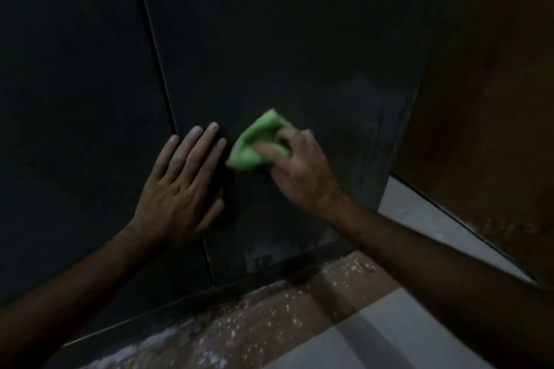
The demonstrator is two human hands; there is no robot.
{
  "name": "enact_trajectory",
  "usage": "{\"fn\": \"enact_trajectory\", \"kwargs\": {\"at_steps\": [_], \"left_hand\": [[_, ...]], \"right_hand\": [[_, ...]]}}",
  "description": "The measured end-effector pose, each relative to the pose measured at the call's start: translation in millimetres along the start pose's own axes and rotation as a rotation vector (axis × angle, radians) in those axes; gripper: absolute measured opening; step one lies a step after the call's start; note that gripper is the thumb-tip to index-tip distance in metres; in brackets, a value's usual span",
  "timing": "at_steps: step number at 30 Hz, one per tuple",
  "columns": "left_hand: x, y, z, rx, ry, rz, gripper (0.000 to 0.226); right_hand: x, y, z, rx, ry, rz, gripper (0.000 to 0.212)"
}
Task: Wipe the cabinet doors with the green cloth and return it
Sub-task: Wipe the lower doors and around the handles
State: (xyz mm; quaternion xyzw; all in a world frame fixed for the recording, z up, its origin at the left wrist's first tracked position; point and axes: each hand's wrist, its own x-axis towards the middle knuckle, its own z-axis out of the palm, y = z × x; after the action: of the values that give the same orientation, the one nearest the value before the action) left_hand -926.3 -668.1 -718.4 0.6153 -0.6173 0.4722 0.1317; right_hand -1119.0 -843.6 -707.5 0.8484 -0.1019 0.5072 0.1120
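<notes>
I'm seeing the right hand (295, 168) gripping the green cloth (257, 142), bunched up and pressed against the right cabinet door (284, 39), low down near its left edge. The left hand (180, 186) is lying flat, fingers straight and together, straddling the seam between this door and the left door (69, 84). It's holding nothing, looks like it's bracing the panel.

My read: we're mid-wipe on the right door. The right hand is motion-blurred, so I'm taking it as a stroke in progress.

Notes for doing this step well:
- The cloth is wadded, so only a small patch is touching. I'm thinking flattening it under the palm gives better coverage.
- The lighter, streaky patch (362, 117) toward the door's right edge looks like dust or residue, though the light is too dim for me to be sure. I'm aiming strokes that way.
- I'm keeping the bracing hand clear of the stroke path; the cloth is sitting just beside its fingertips (207, 129).
- The bottom edge above the speckled floor (269, 308) probably needs a pass too.

The left door's state I cannot judge. Returning the cloth comes later.
</notes>
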Motion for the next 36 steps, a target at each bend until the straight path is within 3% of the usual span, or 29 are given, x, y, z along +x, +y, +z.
{"fn": "enact_trajectory", "kwargs": {"at_steps": [1,2,3,4,6,7,9,11,13,15,17,18,20,23,24,26,28,29,31,34,36], "left_hand": [[4,2,-2,-0.008,0.016,-0.023,0.084],[9,4,-3,-0.015,0.029,-0.042,0.083],[15,6,-5,-0.023,0.036,-0.051,0.082],[21,8,-6,-0.031,0.041,-0.047,0.082],[32,15,-5,-0.034,0.042,-0.015,0.082],[38,20,-3,-0.038,0.032,0.001,0.082],[47,30,0,-0.042,0.000,0.025,0.083],[52,34,3,-0.016,-0.041,0.052,0.086],[52,30,7,0.039,-0.067,0.098,0.086],[49,25,10,0.087,-0.071,0.126,0.085],[48,24,14,0.120,-0.072,0.130,0.085],[48,25,15,0.130,-0.070,0.129,0.085],[48,26,18,0.149,-0.065,0.128,0.086],[47,24,20,0.164,-0.057,0.137,0.085],[46,24,20,0.170,-0.056,0.141,0.085],[45,24,21,0.187,-0.056,0.139,0.085],[45,25,21,0.191,-0.049,0.135,0.084],[45,25,22,0.187,-0.048,0.134,0.083],[45,24,22,0.182,-0.050,0.138,0.083],[45,24,21,0.190,-0.047,0.142,0.084],[44,24,20,0.185,-0.047,0.142,0.084]], "right_hand": [[-9,17,-11,-0.035,-0.106,-0.099,0.049],[-15,37,-23,-0.055,-0.169,-0.081,0.047],[-14,55,-34,-0.058,-0.176,0.050,0.047],[-7,70,-43,-0.043,-0.104,0.262,0.047],[28,88,-43,0.005,0.207,0.693,0.045],[47,87,-39,0.036,0.333,0.778,0.046],[63,69,-23,0.054,0.400,0.623,0.050],[30,50,-9,-0.003,0.195,0.288,0.052],[-24,55,-12,-0.035,-0.022,0.166,0.050],[-43,93,-23,-0.058,0.021,0.406,0.048],[-21,133,-32,-0.037,0.281,0.851,0.048],[-5,145,-34,-0.015,0.395,0.961,0.049],[10,143,-26,-0.049,0.467,0.812,0.049],[-38,109,-3,-0.045,0.198,0.404,0.050],[-65,103,-2,-0.032,0.096,0.399,0.048],[-94,119,-7,-0.022,0.053,0.633,0.045],[-74,151,-16,0.028,0.233,1.018,0.048],[-55,164,-21,0.032,0.349,1.119,0.051],[-26,165,-22,0.011,0.458,0.988,0.052],[-58,120,-4,-0.030,0.149,0.552,0.049],[-106,106,-4,0.014,-0.035,0.535,0.044]]}}
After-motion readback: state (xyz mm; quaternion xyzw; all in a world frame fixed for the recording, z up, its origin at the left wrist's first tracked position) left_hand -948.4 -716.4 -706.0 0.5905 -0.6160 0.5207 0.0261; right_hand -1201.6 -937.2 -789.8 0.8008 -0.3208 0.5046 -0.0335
